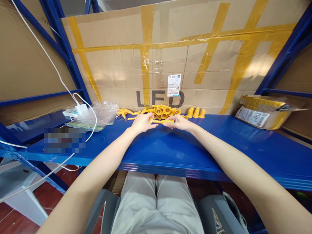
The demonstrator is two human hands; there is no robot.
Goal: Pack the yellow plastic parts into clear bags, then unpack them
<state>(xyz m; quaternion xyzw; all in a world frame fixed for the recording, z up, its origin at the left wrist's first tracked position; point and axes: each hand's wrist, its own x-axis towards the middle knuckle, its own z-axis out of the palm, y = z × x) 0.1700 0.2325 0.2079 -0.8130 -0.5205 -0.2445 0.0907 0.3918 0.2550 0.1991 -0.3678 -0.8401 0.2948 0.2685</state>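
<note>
Currently your left hand (142,123) and right hand (181,123) each pinch an end of one yellow peg (162,121), low over the blue shelf (170,146), just before the peg pile (162,111). If a pinch slips, it likely drops into the pile; your right wrist could topple the upright pegs (196,112).

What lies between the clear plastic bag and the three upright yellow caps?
In the head view, a loose pile of yellow parts lies between the bag and the caps, at the back of the blue shelf.

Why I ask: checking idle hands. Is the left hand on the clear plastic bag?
No, the left hand and right hand together hold a yellow plastic peg, apart from the bag.
</note>
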